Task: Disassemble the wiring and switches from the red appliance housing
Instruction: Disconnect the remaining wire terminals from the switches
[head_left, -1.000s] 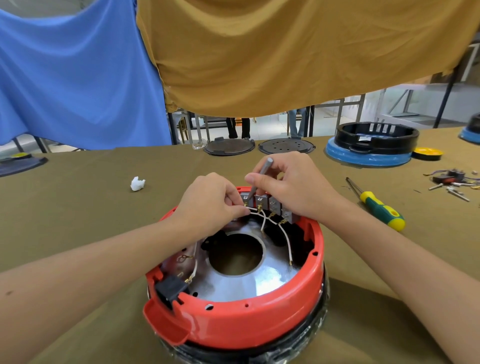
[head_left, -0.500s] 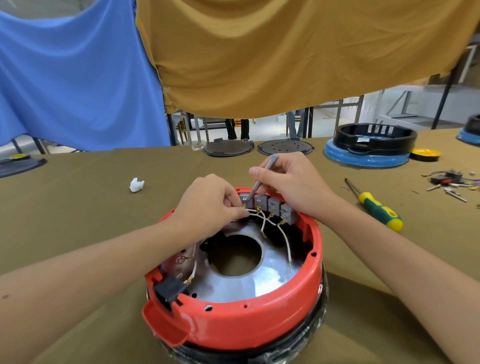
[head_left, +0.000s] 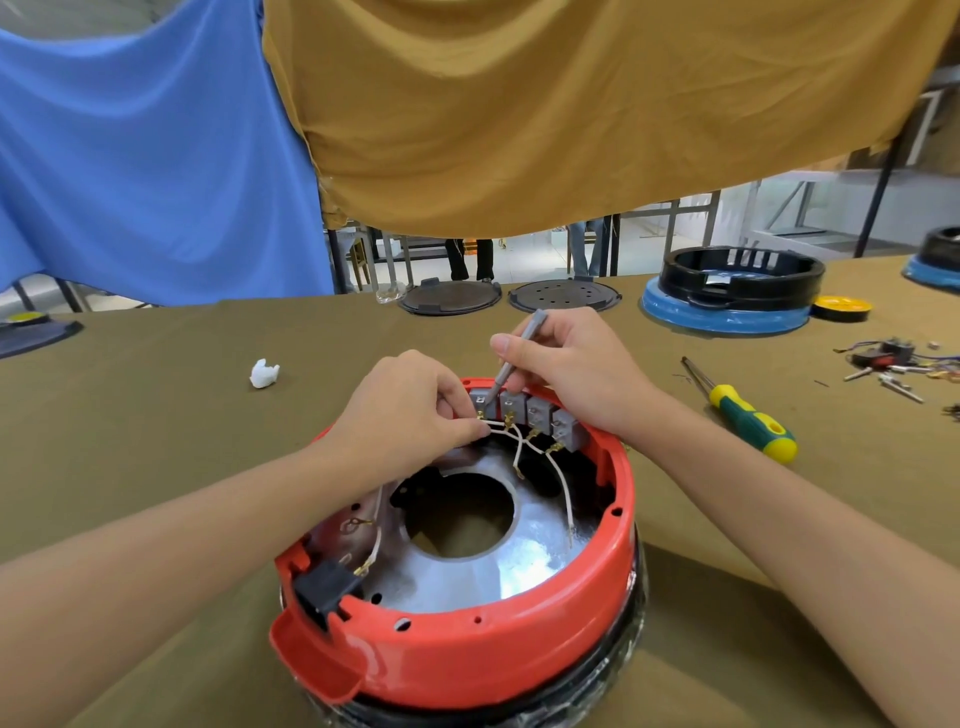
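The red appliance housing (head_left: 498, 654) sits upside down in front of me, with a shiny metal plate (head_left: 540, 551) inside. A row of grey switches (head_left: 540, 415) lines its far inner wall, and white wires (head_left: 563, 488) run down from them. My left hand (head_left: 410, 415) pinches a white wire at the leftmost switch. My right hand (head_left: 576, 369) grips a thin grey tool (head_left: 514, 353), whose tip points down onto the leftmost switch. A black socket (head_left: 324, 590) is fixed at the near left rim.
A green and yellow screwdriver (head_left: 748, 421) lies to the right on the olive table. Removed wires and switches (head_left: 893, 364) lie at the far right. A blue and black housing (head_left: 737, 291), two dark round lids (head_left: 563, 296) and a white scrap (head_left: 264, 373) sit farther back.
My right hand has lifted off the switch row and drawn back a little, so all the grey switches now show. The grey tool stays at the leftmost switch. My left hand keeps its pinch.
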